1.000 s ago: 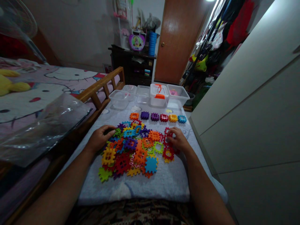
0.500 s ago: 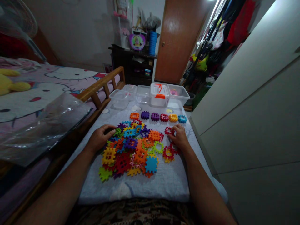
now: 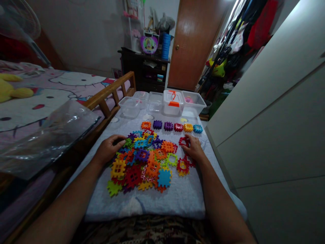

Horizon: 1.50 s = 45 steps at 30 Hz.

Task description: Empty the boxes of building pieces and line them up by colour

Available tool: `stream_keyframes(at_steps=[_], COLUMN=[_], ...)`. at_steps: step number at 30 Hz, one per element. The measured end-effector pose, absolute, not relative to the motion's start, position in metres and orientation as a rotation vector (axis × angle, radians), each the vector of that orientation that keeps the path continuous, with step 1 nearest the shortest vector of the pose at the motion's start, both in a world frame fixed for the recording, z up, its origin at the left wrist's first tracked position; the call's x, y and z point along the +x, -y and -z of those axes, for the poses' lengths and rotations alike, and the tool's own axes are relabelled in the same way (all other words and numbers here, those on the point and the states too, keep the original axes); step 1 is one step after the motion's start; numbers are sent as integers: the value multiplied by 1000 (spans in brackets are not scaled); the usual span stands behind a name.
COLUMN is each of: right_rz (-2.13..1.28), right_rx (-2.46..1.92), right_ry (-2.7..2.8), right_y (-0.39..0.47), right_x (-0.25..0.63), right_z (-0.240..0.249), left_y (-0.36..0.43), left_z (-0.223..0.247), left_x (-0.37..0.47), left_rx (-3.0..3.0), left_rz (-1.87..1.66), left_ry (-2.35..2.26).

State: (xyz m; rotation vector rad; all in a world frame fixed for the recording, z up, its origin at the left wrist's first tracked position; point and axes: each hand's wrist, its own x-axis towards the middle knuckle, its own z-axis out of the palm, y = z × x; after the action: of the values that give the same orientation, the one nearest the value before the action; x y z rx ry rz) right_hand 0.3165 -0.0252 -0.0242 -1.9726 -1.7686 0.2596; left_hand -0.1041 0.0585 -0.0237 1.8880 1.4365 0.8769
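A pile of colourful plastic building tiles [image 3: 142, 155] with notched edges lies on the cloth-covered surface [image 3: 177, 200]. My left hand [image 3: 110, 147] rests at the pile's left edge, thumb and fingers apart, its fingertips by a green tile [image 3: 128, 143]. To the right of the pile, my right hand [image 3: 194, 148] has its thumb and fingers on a red square frame tile [image 3: 182, 141]. Just below that hand lie another red tile [image 3: 182, 164] and a yellow one partly under it. Farther back, a row of assembled blocks [image 3: 168, 126] runs from orange to light blue.
Clear plastic boxes [image 3: 129, 110] stand along the far end, one with an orange-handled lid [image 3: 173, 101]. A wooden bed rail [image 3: 111, 88] and a clear plastic bag [image 3: 56, 132] are on the left. A pale cabinet [image 3: 266, 112] borders the right side.
Almost nothing differs. The fingers of my right hand have shifted slightly on the red tile; my left hand stays where it was.
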Motion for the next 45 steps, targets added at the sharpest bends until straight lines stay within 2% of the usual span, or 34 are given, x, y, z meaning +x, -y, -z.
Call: stream_keyframes(at_steps=[19,33,45], right_rz=[-299,-188,65], right_rx=[-2068,-2380,-2147], right_ry=[1817,2129,2128], right_y=[27,6,-48], right_x=[312,310,326], right_z=[13,-15,-36], left_y=[-57,-57,-56], left_z=[21,22,18], left_x=[-103,-103,-102], left_rx=[1892,1908,1905], left_rz=[-892,-903,-902], left_ry=[-1427,-1404,-1419])
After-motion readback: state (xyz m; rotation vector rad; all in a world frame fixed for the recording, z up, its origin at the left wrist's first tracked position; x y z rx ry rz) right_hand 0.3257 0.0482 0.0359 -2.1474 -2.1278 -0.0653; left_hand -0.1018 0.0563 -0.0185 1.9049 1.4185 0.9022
